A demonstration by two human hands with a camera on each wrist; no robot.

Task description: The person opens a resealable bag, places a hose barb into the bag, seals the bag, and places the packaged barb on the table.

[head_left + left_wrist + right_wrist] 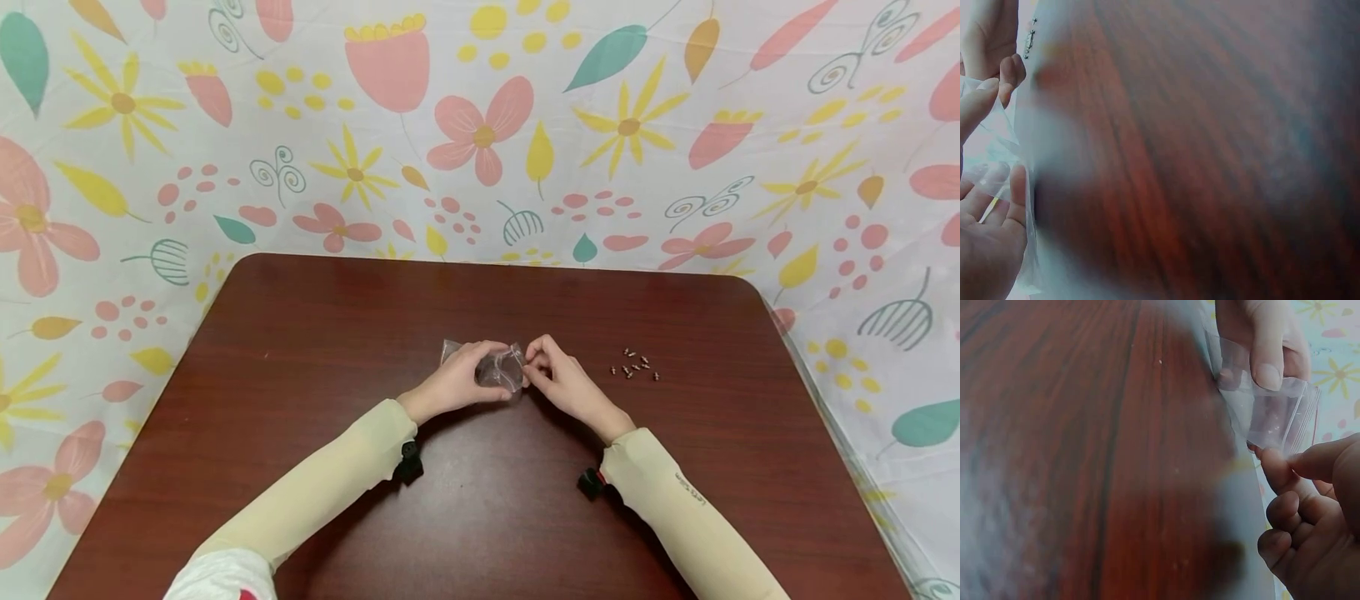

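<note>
A small clear plastic zip bag [506, 369] is held between the two hands over the middle of the table. My left hand [456, 379] grips it from the left, thumb on the near side and fingers on the far side. In the right wrist view the bag [1269, 415] has a ridged zip strip along its mouth, with a thin red line beside it. My right hand [570, 390] pinches a corner at that mouth between thumb and index finger, its other fingers curled. Several small metal pieces [635, 367], like tiny screws, lie right of the right hand.
The dark red-brown wooden table [360, 321] has rounded far corners. Behind and beside it hangs a white cloth [300, 158] printed with flowers and leaves. A small black wrist camera [408, 463] sits at the left sleeve, another black camera [591, 483] at the right.
</note>
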